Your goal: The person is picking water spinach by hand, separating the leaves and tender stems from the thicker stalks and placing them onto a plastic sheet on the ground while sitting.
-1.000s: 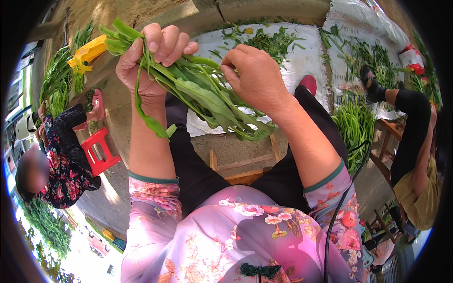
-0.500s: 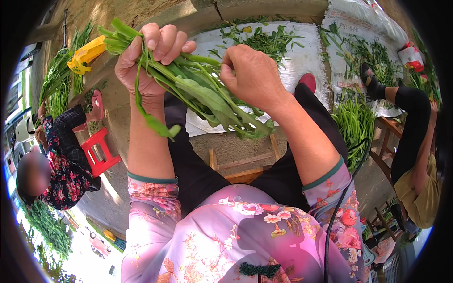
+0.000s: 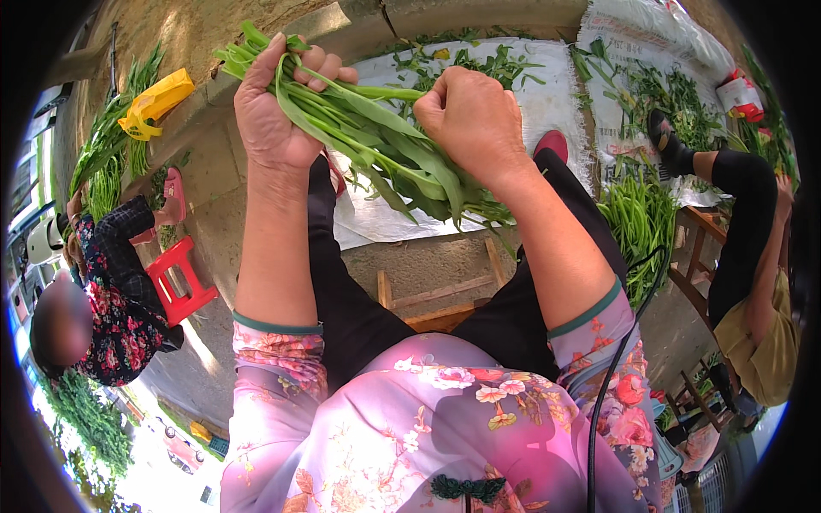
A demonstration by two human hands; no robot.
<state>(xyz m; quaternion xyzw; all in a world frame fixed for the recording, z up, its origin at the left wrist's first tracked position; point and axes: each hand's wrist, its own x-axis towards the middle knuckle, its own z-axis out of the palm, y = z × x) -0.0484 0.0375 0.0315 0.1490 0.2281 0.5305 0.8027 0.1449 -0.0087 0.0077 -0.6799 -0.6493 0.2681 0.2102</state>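
Over my lap, a bunch of leafy greens [image 3: 376, 145] that looks like water spinach hangs slantwise. Its cut stems stick out past my left hand [image 3: 278, 124], whose fingers are wrapped round that end. The long narrow leaves trail down to the right, below my right hand [image 3: 475, 124]. That hand is closed in a pinch at the end of a stem running across from the bunch; its fingertips are partly hidden.
Loose leaves [image 3: 487, 68] lie on a white sheet [image 3: 368, 227] ahead. More greens [image 3: 637, 222] are heaped at the right, near a seated person [image 3: 744, 205]. Another person [image 3: 111, 291] sits at the left by a red stool [image 3: 180, 280] and a yellow bag [image 3: 156, 103].
My left hand has shifted slightly right and lower with the bunch, and my right hand a little right. The loose stem dangling below my left hand no longer shows there.
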